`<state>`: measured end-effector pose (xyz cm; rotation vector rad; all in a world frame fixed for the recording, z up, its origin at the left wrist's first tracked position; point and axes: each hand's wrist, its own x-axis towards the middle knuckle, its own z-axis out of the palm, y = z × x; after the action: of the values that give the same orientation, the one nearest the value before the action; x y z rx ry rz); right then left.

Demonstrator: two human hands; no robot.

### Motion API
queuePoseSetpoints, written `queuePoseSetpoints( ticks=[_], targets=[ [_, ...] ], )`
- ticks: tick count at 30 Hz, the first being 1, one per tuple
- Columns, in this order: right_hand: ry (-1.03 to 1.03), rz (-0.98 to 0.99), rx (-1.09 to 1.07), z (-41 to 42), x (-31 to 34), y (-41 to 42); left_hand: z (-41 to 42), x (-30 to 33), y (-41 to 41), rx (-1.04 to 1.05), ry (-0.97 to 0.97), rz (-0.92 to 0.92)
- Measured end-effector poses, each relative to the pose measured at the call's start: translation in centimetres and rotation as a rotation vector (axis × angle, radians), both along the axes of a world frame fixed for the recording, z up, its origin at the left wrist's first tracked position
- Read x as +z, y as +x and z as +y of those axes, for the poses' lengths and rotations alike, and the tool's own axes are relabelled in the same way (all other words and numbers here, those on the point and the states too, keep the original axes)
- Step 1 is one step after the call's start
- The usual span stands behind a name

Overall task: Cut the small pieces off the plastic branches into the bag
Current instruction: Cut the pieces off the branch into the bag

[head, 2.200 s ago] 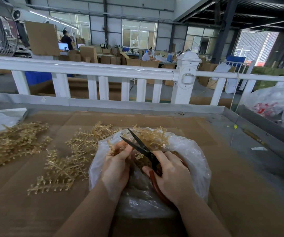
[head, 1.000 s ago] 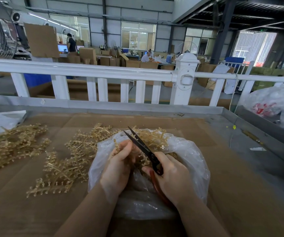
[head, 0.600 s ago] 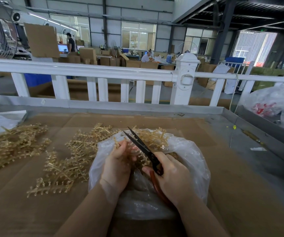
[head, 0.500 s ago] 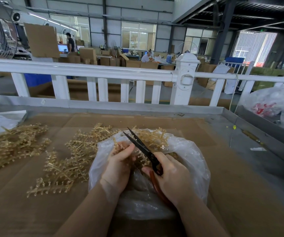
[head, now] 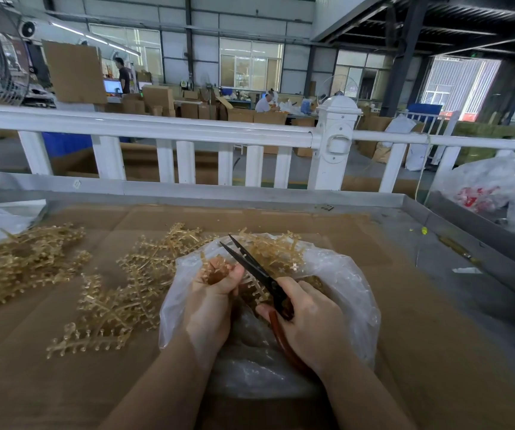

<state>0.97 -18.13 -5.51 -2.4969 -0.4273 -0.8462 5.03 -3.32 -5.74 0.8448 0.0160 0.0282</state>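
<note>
A clear plastic bag (head: 347,283) lies open on the cardboard in front of me. My left hand (head: 211,301) grips a gold plastic branch (head: 217,271) over the bag's mouth. My right hand (head: 310,324) holds black scissors with red handles (head: 251,268), blades slightly parted and pointing up and left beside the branch. Small gold pieces (head: 276,254) show inside the bag near its far rim.
Loose gold branches (head: 126,293) lie left of the bag, and another heap (head: 17,265) sits at the far left. The cardboard-lined metal tray (head: 405,200) has raised edges. A white railing (head: 163,131) runs behind. More plastic bags (head: 485,187) stand at the right.
My left hand has shifted the branch a little in its grip, fingers closing tighter around it. The scissors' blades have narrowed and stay at the same place.
</note>
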Motion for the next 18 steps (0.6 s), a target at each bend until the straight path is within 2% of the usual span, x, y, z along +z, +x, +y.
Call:
queuePoseSetpoints(
  ticks=[9, 18],
  targets=[
    [0.000, 0.011, 0.010, -0.06, 0.18, -0.11, -0.21, -0.01, 0.19, 0.052, 0.085, 0.015],
    [-0.008, 0.015, 0.000, 0.09, -0.16, 0.35, -0.18, 0.14, -0.08, 0.045, 0.092, 0.036]
  ],
)
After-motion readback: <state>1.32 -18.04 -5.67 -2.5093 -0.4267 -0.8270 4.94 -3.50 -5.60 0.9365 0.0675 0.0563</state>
